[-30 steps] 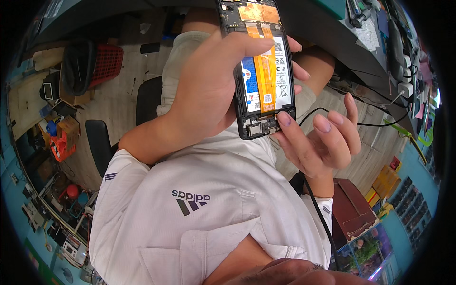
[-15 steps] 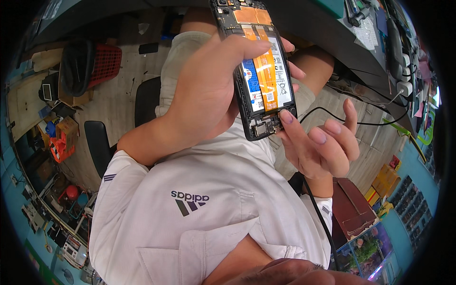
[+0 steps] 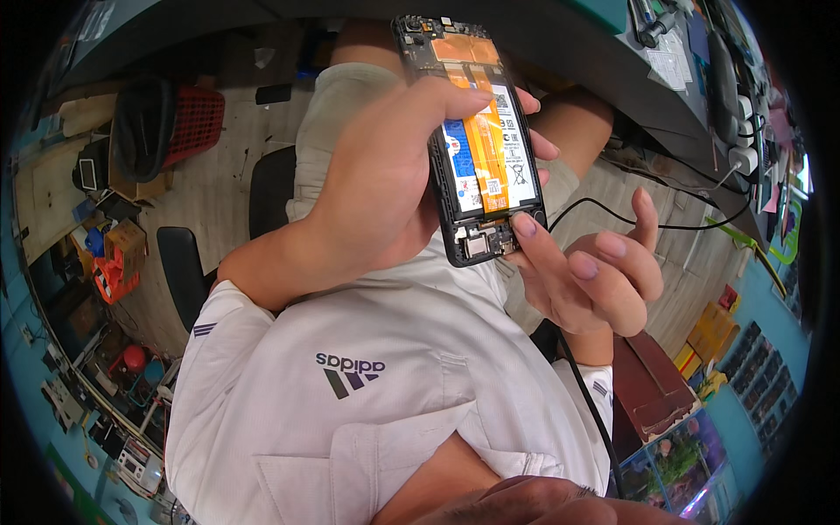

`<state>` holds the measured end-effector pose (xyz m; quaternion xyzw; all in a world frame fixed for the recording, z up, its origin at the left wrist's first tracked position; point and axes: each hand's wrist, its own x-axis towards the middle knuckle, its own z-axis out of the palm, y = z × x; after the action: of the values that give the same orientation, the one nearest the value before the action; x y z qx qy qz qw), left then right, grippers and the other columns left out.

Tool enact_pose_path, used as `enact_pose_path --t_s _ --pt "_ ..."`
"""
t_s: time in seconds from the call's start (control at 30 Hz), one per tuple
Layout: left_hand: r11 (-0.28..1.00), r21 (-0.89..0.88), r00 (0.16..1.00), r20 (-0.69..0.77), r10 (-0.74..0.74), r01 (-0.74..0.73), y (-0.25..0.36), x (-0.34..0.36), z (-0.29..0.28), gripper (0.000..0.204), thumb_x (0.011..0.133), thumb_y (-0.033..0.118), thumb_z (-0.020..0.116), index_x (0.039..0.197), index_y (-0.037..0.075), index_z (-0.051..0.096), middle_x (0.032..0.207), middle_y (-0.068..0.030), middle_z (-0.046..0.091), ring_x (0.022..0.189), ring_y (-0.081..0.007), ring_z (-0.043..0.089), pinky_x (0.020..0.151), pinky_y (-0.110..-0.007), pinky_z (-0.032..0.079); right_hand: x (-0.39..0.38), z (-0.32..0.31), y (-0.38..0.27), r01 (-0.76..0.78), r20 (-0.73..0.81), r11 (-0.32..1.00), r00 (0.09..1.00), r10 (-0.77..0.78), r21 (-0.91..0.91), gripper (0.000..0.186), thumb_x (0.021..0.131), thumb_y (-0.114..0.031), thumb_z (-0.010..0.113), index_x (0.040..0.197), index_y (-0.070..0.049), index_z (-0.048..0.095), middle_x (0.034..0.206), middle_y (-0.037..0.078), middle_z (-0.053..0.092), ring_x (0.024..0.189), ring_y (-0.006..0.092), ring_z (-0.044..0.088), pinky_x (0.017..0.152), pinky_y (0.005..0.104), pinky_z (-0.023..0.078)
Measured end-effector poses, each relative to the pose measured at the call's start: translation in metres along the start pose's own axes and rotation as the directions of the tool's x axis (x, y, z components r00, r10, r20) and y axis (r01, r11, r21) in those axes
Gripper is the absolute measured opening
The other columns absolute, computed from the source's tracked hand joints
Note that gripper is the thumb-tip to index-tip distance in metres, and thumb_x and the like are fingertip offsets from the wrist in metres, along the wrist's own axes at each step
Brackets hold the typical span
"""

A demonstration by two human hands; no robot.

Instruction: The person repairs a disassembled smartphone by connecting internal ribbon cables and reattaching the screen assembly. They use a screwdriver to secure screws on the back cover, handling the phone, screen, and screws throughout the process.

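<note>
An opened phone (image 3: 520,157) with its back cover off is held tilted above my lap. My left hand (image 3: 372,179) wraps round it from the left, thumb across the orange flex cable (image 3: 484,162) over the battery and fingertips at the far edge. A copper-coloured sheet (image 3: 465,50) covers part of the upper board. My right hand (image 3: 591,276) is at the phone's lower right corner. Its index fingertip presses beside the small lower board (image 3: 477,245), with the thumb mostly hidden beneath. The other right fingers are curled loosely away from the phone.
A grey desk (image 3: 560,44) runs across the far side, with white plugs (image 3: 744,160) at its right. A black cable (image 3: 630,223) hangs at the right. A red and black basket (image 3: 192,118) stands on the floor at left, and a dark red box (image 3: 652,385) at lower right.
The phone has come slightly nearer to me, carried by my left hand. My right index fingertip stays at its lower corner, moving down a little with it.
</note>
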<state>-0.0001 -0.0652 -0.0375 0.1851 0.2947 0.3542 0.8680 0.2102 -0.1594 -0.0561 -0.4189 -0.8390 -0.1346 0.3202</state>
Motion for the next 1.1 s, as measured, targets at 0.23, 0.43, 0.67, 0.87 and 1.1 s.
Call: enact_pose_path --t_s 0.23,0.43,0.67,0.87,1.1 --pt "0.998 -0.016 0.998 -0.003 -0.055 0.055 0.003 0.0 0.001 0.052 0.108 0.028 0.044 0.144 -0.008 0.053 0.126 -0.0311 0.07 0.116 -0.0399 0.074 0.102 -0.049 0.063 0.008 0.01 -0.003 -0.162 -0.125 0.977 0.976 0.179 0.137 0.035 0.073 -0.024 0.1 0.1 -0.019 0.079 0.119 -0.005 0.046 0.117 0.0173 0.049 0.106 0.0545 0.057" --pt "0.996 -0.067 0.998 0.028 -0.059 0.061 0.001 0.004 -0.002 0.055 0.107 0.031 0.045 0.145 -0.008 0.053 0.124 -0.0325 0.07 0.117 -0.0413 0.074 0.101 -0.048 0.063 0.006 0.014 0.006 -0.161 -0.142 0.968 0.971 0.19 0.192 0.023 0.08 -0.043 0.094 0.096 -0.028 0.086 0.123 0.001 0.047 0.116 0.0248 0.05 0.107 0.0554 0.057" --pt "0.999 -0.037 0.999 0.036 -0.038 0.039 0.0 0.007 -0.006 0.055 0.106 0.03 0.044 0.144 -0.008 0.054 0.123 -0.0316 0.071 0.116 -0.0409 0.074 0.102 -0.047 0.063 0.008 0.02 0.007 -0.124 -0.15 0.974 0.977 0.154 0.19 0.022 0.078 -0.037 0.096 0.097 -0.03 0.086 0.123 0.0 0.05 0.116 0.0235 0.05 0.105 0.0547 0.057" --pt "0.997 0.054 0.998 0.044 0.049 -0.051 0.0 0.008 -0.005 0.055 0.104 0.029 0.044 0.143 -0.009 0.053 0.12 -0.0309 0.071 0.111 -0.0391 0.076 0.101 -0.047 0.062 0.002 0.023 0.007 -0.038 -0.164 0.994 0.985 0.055 0.107 0.026 0.075 -0.027 0.098 0.098 -0.026 0.086 0.12 -0.002 0.056 0.117 0.0226 0.053 0.102 0.055 0.058" --pt "0.988 0.128 0.989 0.135 0.064 -0.082 -0.004 0.009 -0.017 0.055 0.101 0.025 0.051 0.143 -0.01 0.051 0.127 -0.0285 0.069 0.116 -0.0369 0.074 0.1 -0.048 0.062 0.017 0.014 0.02 -0.182 0.005 0.901 0.981 0.196 0.394 0.07 0.078 -0.065 0.087 0.121 -0.01 0.08 0.127 0.009 0.064 0.118 0.0315 0.061 0.111 0.0574 0.049"
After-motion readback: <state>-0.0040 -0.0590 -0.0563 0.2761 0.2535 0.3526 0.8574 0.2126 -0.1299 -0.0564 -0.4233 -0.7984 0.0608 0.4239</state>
